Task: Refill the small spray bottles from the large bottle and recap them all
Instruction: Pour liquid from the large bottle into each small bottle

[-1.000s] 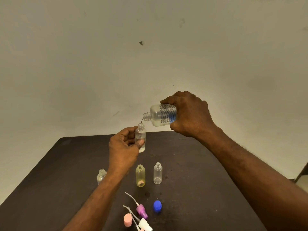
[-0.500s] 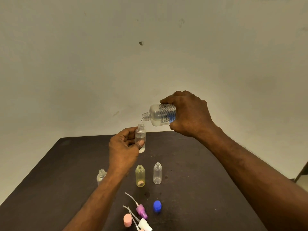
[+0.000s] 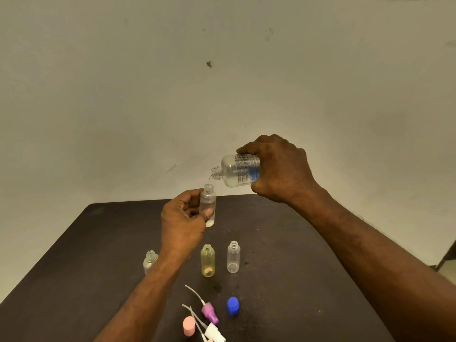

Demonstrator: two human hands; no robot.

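Four small bottles: one held upright in the left hand [image 3: 181,218], fingers curled round it, under the large bottle [image 3: 238,170] tipped (uncapped) in the gripping right hand [image 3: 278,169]. Three stand on the table [image 3: 296,243]; the left forearm partly hides one. Perhaps four loose caps nearby.

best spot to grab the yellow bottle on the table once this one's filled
Probably the yellow bottle's straight cylindrical body, pinched midway from the sides, below the threaded neck. It stands upright and uncapped, so gripping the body keeps the mouth clear for pouring. Come from above or from its near side: the clear bottle stands close on its right, and the left hand is nearest.
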